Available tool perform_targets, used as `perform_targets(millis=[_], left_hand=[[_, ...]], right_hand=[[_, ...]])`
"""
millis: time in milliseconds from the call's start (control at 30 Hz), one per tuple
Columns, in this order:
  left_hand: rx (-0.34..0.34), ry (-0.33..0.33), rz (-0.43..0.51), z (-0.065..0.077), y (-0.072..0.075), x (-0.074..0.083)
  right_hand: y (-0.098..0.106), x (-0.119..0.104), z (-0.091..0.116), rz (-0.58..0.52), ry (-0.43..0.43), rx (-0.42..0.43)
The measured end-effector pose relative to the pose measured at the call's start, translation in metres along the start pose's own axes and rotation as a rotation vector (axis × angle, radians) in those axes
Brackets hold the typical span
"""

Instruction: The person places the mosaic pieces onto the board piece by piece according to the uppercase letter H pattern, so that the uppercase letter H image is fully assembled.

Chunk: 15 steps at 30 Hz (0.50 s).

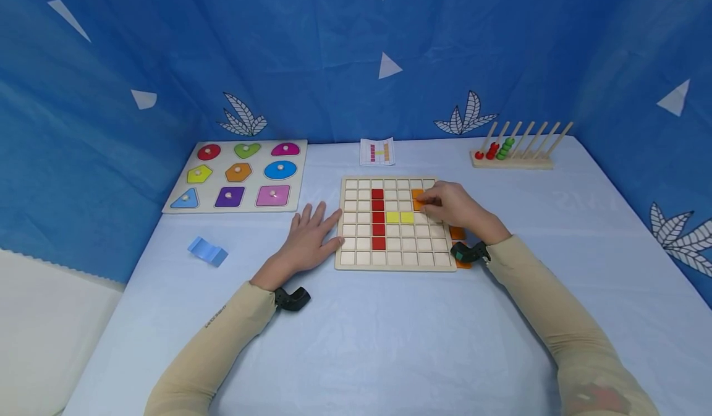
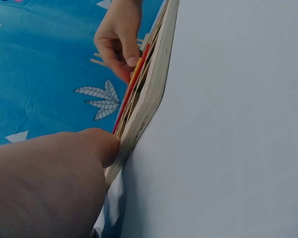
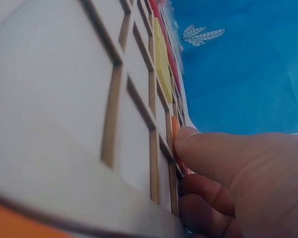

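A wooden grid board (image 1: 389, 268) lies flat on the table. A column of red square tiles (image 1: 378, 217) fills part of it, with two yellow tiles (image 1: 392, 217) side by side to their right. At the board's upper right, my right hand (image 1: 458, 207) pinches an orange tile (image 3: 174, 128) between thumb and curled fingers, low over the cells, beside another orange tile (image 1: 416, 193). My left hand (image 1: 308, 241) rests on the table with fingers spread, its thumb against the board's left edge. Loose orange tiles (image 1: 458, 233) lie along the right edge, partly hidden by the right wrist.
Behind the board lies a small pattern card (image 1: 377, 161). A knobbed shape puzzle (image 1: 250, 188) is at back left, with a light-blue wavy block (image 1: 207, 252) in front of it. A bead counter (image 1: 514, 163) with upright pegs stands at back right. Blue cloth (image 1: 334, 51) hangs behind.
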<state>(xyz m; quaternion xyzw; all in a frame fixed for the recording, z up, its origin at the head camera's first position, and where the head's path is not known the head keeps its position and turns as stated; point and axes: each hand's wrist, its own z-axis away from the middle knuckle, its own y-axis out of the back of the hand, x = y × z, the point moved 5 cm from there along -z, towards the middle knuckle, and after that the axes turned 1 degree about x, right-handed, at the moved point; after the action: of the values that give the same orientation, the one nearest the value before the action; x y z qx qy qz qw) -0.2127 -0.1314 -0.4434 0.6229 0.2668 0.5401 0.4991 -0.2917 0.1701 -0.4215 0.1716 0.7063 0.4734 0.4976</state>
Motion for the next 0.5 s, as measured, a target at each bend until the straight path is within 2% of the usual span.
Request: perform_targets(millis=[233, 500], left_hand=[[0.002, 0.003, 0.002, 0.000, -0.001, 0.000], [-0.004, 0.007, 0.003, 0.001, 0.001, 0.001]], right_hand=[[0.008, -0.004, 0.005, 0.036, -0.005, 0.018], [0.018, -0.002, 0.023, 0.078, -0.010, 0.025]])
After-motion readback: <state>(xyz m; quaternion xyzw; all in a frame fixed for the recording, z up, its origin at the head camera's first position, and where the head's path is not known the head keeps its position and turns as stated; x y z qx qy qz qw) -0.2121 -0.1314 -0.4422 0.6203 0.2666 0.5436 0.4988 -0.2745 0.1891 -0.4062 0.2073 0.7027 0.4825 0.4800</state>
